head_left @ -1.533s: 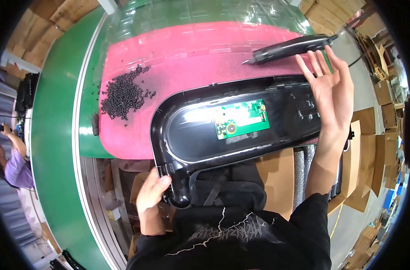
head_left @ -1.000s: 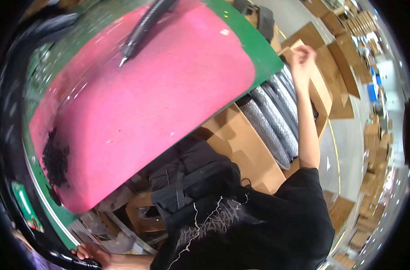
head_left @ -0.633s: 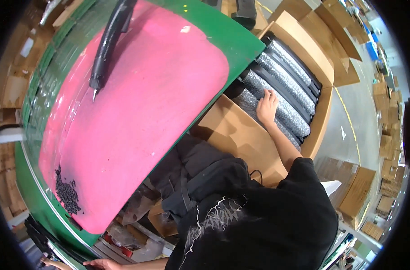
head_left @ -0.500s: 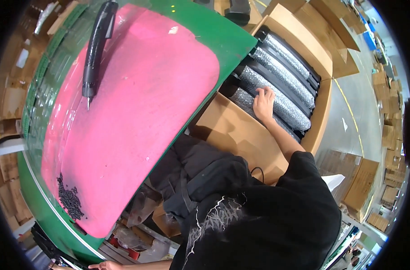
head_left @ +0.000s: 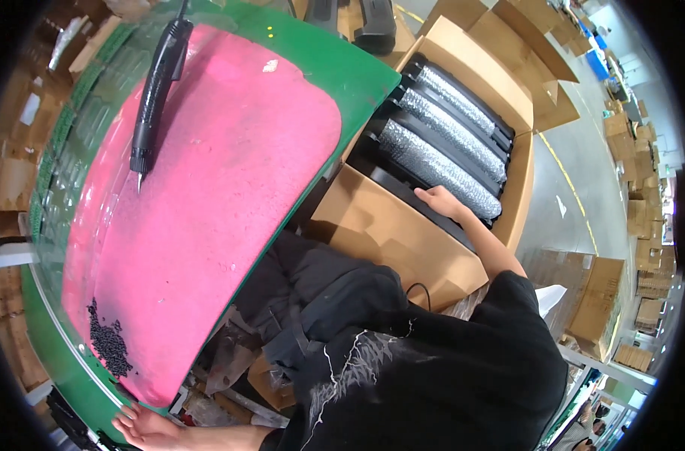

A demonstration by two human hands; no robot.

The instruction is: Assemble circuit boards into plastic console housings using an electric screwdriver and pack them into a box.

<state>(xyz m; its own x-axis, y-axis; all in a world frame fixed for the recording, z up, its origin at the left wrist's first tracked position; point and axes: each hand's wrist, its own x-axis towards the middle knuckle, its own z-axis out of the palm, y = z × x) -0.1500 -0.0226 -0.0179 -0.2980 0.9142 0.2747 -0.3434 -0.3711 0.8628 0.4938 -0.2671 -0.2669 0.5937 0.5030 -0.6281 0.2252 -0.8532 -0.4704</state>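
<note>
My right hand [head_left: 442, 201] is closed over a long black bar-shaped part [head_left: 403, 188] along the near wall of an open cardboard box [head_left: 387, 222]. Its fingers are partly hidden behind the part. Beside it in the box lie several long black parts with silvery bubble wrap [head_left: 440, 167] around them. My left hand [head_left: 148, 430] is open, fingers apart, at the lower left by the table's near corner. It holds nothing that I can see.
A pink mat [head_left: 215, 180] covers much of the green table [head_left: 350, 68]. On it lie a black electric screwdriver [head_left: 153, 105] and a heap of small black screws [head_left: 109, 344]. More black parts [head_left: 372, 26] stand at the back; cartons [head_left: 598, 308] stand right.
My right hand has shifted from a bubble-wrapped part to the box's near side, where a bare black surface now shows. My left hand has come up further into view.
</note>
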